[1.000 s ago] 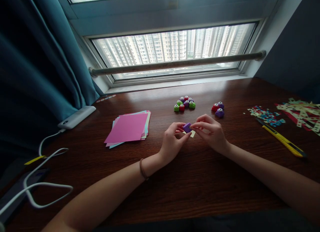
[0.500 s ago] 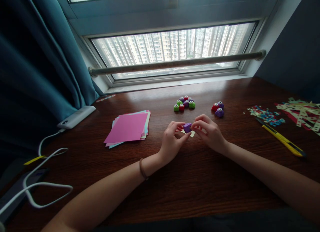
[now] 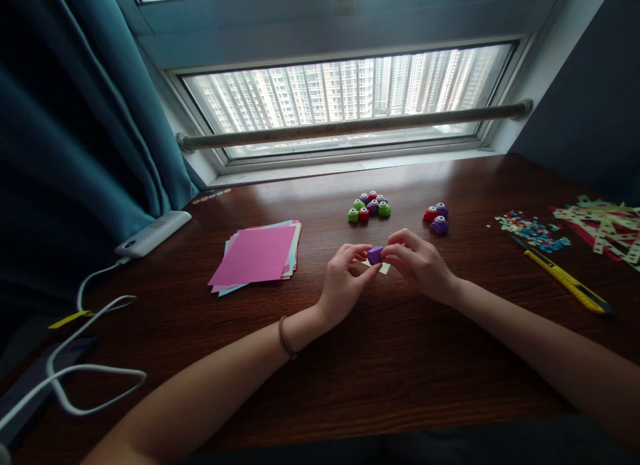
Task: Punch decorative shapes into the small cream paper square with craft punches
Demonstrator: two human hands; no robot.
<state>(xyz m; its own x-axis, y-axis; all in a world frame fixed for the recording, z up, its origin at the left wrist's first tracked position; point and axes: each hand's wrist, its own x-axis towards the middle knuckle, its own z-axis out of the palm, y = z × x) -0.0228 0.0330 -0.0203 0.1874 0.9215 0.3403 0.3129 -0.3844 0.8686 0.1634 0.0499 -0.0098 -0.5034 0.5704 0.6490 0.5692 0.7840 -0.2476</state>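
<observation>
Between my two hands, above the table, is a small purple piece (image 3: 375, 255). My left hand (image 3: 346, 278) pinches it from the left with its fingertips. From the right, the fingers of my right hand (image 3: 416, 263) close on its other side. Just beneath lies a pale yellow paper piece (image 3: 385, 268), partly hidden by the fingers. Beyond my hands stands a cluster of green, red and purple pieces (image 3: 373, 207) with white round tops. A smaller group of red and purple pieces (image 3: 439, 225) sits behind my right hand.
Stacked coloured paper squares (image 3: 255, 255) lie left of my hands. To the right are a yellow cutter (image 3: 567, 281), tiny paper bits (image 3: 533, 231) and cut paper strips (image 3: 607, 228). A white power bank (image 3: 153, 235) and its cable (image 3: 95, 368) are at the left.
The purple piece has turned slightly between my fingertips. The fingers of my right hand have shifted a little; my left hand is almost unmoved.
</observation>
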